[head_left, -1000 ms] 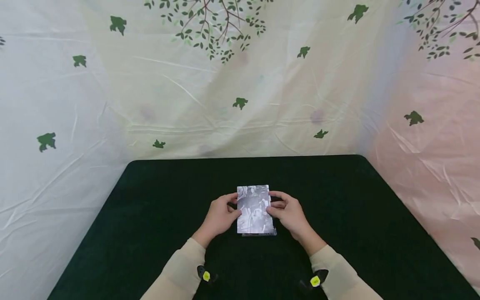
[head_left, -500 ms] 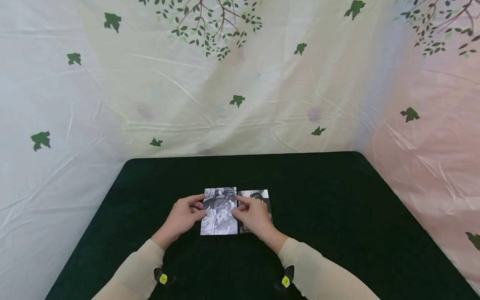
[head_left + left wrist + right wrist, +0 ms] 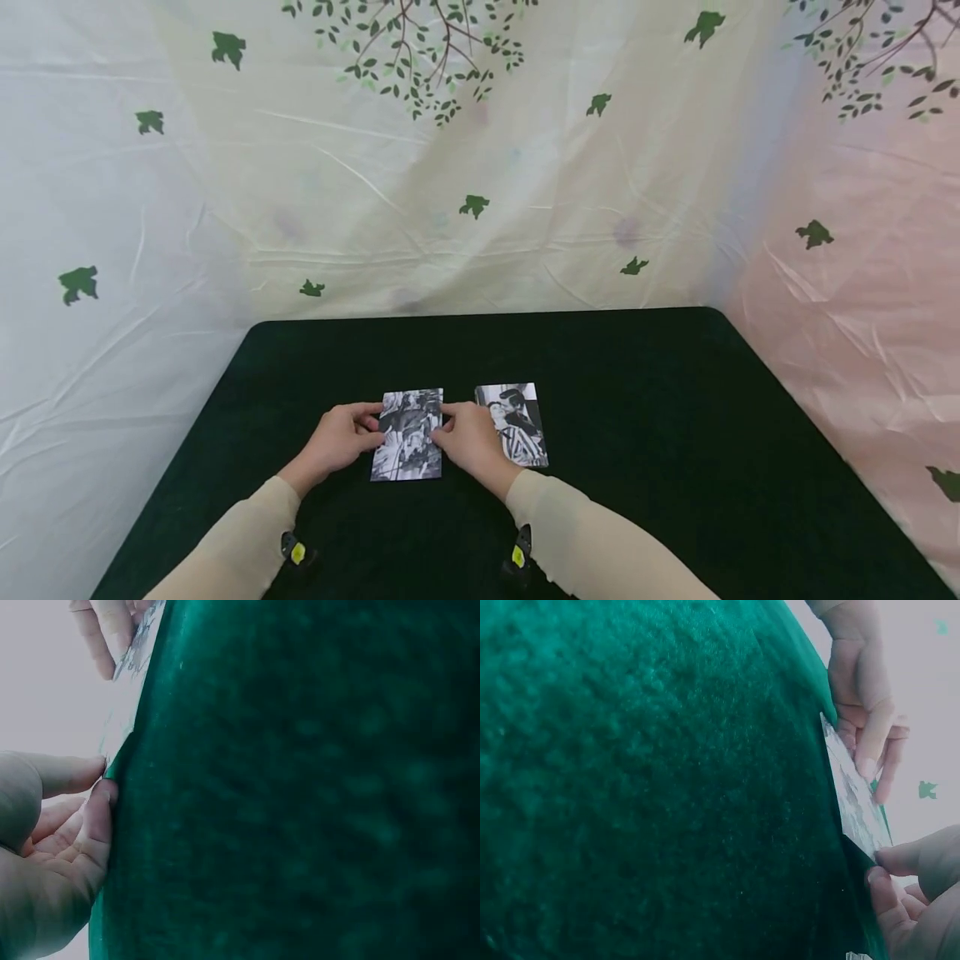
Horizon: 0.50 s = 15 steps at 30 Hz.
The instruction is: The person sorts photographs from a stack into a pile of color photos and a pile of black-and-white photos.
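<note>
A black-and-white photo card [image 3: 408, 437] is held by both hands a little left of the table's middle. My left hand [image 3: 336, 437] pinches its left edge between thumb and fingers. On the opposite edge, my right hand [image 3: 472, 439] pinches it the same way. Just right of it lies a second black-and-white photo card [image 3: 517, 425], seemingly on top of others, partly behind the right hand. In the left wrist view, the thumb and fingers of the left hand [image 3: 64, 825] meet at the edge of the card [image 3: 127, 705]. The right wrist view has the card [image 3: 851, 795] tilted between both hands.
Dark green cloth covers the table [image 3: 637, 392]. Behind it hangs a pale curtain [image 3: 360, 208] printed with leaves and branches. A small pale object [image 3: 857, 955] shows at the bottom edge of the right wrist view; its kind is unclear.
Both hands have carried the photo card leftward, off the spot where the other card lies, and lowered it slightly toward the near side. The second card has come into view.
</note>
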Available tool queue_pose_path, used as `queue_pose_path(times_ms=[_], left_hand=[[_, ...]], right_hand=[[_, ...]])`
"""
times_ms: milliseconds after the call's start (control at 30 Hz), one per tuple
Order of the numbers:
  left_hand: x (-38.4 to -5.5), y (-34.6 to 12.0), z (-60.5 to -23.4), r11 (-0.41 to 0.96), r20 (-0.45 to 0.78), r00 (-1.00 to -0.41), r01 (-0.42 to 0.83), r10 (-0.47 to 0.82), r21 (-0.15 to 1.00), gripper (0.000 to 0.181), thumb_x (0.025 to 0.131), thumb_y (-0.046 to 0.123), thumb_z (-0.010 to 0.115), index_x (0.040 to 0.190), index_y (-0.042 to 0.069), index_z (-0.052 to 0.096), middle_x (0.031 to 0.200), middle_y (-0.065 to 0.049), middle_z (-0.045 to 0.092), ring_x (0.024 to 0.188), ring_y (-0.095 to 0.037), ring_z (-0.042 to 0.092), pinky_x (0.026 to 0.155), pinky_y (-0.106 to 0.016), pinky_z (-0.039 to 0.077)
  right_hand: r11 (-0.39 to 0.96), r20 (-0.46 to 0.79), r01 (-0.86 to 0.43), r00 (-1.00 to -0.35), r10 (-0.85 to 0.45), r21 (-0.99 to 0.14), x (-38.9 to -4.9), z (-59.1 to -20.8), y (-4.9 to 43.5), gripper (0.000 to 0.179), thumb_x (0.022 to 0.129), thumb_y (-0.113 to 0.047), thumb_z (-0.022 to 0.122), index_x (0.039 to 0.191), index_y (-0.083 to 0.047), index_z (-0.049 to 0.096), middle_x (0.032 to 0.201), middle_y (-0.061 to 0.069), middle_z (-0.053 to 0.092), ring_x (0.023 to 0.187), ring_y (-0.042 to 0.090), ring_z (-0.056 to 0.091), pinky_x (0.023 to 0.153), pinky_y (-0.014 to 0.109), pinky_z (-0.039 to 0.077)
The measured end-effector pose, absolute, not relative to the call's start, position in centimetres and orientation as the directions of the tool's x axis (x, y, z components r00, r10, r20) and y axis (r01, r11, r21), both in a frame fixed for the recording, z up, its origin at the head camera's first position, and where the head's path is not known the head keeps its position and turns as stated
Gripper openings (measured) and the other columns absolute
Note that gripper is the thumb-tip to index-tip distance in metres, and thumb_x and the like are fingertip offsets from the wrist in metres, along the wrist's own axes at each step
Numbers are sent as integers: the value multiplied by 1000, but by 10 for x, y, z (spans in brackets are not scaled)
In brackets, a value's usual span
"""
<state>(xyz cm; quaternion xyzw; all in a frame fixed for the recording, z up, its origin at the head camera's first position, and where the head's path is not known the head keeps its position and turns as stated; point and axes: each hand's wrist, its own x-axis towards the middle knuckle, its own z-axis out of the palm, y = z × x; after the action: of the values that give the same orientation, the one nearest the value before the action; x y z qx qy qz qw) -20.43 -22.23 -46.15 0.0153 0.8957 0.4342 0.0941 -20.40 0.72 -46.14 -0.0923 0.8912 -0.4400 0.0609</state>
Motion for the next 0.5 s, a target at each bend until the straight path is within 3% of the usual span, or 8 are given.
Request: queue_pose_path(times_ms=[500], left_hand=[[-207,-227,-466,620,-157,-983,-63,97,782,51,85,11,73,133,8,57,94,-6,62,73,-20,57,66,-32,49]], right_hand=[[598,17,-106,-988,-153,-795,-200,-471,1,39,83,-16,75,120,-5,66,71,-8,63,55,6,55,53,23,45]])
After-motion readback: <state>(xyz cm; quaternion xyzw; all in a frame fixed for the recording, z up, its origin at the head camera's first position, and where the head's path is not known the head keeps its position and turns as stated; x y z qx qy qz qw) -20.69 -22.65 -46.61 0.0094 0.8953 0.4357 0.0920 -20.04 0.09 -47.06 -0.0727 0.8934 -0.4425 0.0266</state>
